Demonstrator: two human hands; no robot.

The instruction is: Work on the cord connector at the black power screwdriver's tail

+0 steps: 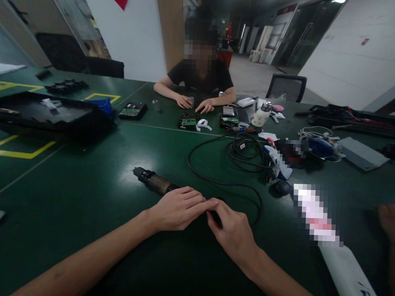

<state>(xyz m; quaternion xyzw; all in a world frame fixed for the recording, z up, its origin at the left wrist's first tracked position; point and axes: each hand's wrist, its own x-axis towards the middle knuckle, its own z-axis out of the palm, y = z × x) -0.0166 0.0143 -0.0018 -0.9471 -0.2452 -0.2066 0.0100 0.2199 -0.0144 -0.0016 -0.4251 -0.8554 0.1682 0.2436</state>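
An electric screwdriver (155, 182) with a brown body lies on the green table, its tip toward the far left. My left hand (184, 208) is closed over its rear end, palm down, hiding that part. Touching the left fingertips, my right hand (232, 229) has its thumb and fingers curled round the dark end of a black cable (225, 182). Most of that end is hidden by the fingers. The cable runs from behind my right hand in a wide loop to a coil on the table.
Across the green table (146, 142), a person (200, 79) sits with both hands by circuit-board units (188, 120). A black tray (49, 112) stands at left. At right are a bottle (261, 115), a second screwdriver (245, 130), a white strip (351, 274) and another person's hand (391, 219).
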